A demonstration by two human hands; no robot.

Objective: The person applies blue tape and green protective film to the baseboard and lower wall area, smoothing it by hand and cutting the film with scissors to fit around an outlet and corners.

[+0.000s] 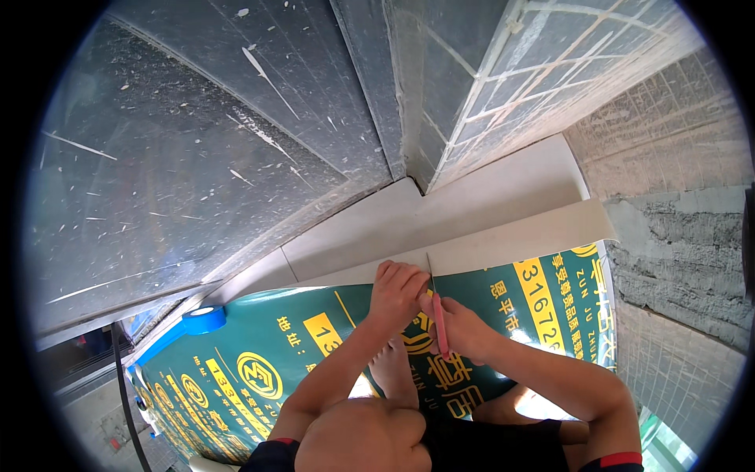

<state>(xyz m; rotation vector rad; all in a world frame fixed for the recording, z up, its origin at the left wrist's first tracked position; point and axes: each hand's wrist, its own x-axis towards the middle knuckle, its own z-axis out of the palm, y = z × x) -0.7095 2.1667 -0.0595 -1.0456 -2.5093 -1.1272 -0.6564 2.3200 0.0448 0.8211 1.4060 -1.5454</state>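
Down on the floor, seen from the head camera, a person crouches over a large green protective sheet (259, 346) that is spread flat and printed all over with yellow round emblems, yellow boxes and yellow lettering. The sheet covers the lower middle of the view, from the left edge near a doorway to the grey block wall (676, 236) on the right. Its upper edge is a pale, unprinted strip (503, 244) that runs slantwise beside the bare light floor tiles (472, 200).

The left hand (395, 289) lies on the sheet with its fingers curled and pressed down, fingertips right at the pale strip; it grips nothing, it only pins the sheet. The right hand (460, 326) is closed around a slim pink utility knife (440, 326), whose thin blade points up and away from the person to the sheet's edge, just beside the left fingertips. The two hands are almost touching.

A bare foot (393, 370) rests on the sheet between the forearms, and a bent knee (366, 436) fills the bottom of the view.

At the left, a roll of blue tape (204, 318) sits at the sheet's upper left edge, well apart from the hands. Above it rises a dark grey panel (197, 141), dusty and flecked with white scratches. To the upper right stands a tiled wall (519, 71) with pale grout lines.
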